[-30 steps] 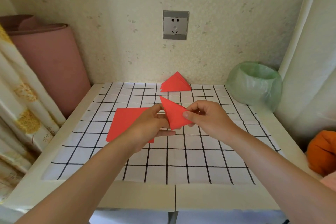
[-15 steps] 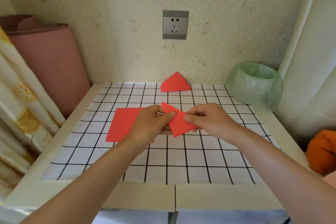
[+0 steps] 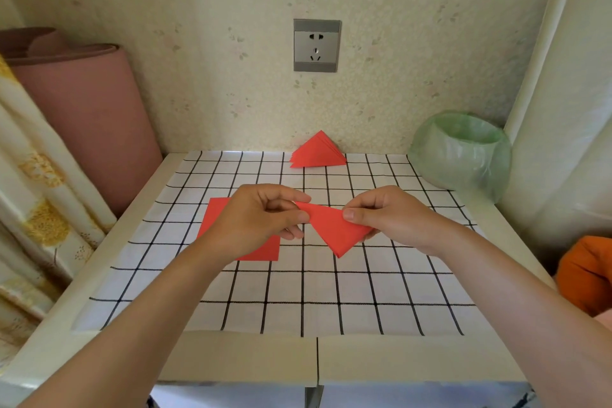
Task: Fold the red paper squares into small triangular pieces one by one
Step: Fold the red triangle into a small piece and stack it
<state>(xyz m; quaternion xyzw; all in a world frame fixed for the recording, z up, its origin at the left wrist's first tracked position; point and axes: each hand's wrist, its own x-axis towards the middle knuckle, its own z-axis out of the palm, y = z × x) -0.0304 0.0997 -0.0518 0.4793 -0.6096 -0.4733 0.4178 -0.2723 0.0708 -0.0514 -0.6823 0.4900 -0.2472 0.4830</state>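
Observation:
Both hands hold one folded red paper triangle [image 3: 334, 228] above the middle of the checked table. My left hand [image 3: 261, 219] pinches its left corner between thumb and fingers. My right hand [image 3: 387, 219] grips its right side, thumb on top, and the triangle's point hangs toward me. A stack of flat red paper squares [image 3: 215, 219] lies on the table under my left hand, partly hidden by it. A pile of folded red triangles [image 3: 318, 152] rests at the back edge by the wall.
The table [image 3: 298, 295] has a black-on-white grid cover. A green plastic-lined bin [image 3: 463, 152] stands at the back right. A pink roll [image 3: 82, 116] and a curtain [image 3: 36, 195] flank the left side. An orange object [image 3: 586, 272] sits off the right edge.
The held triangle has tipped from standing with its point up to lying flatter with its point toward me. Both hands have dropped a little and my right hand shifted right.

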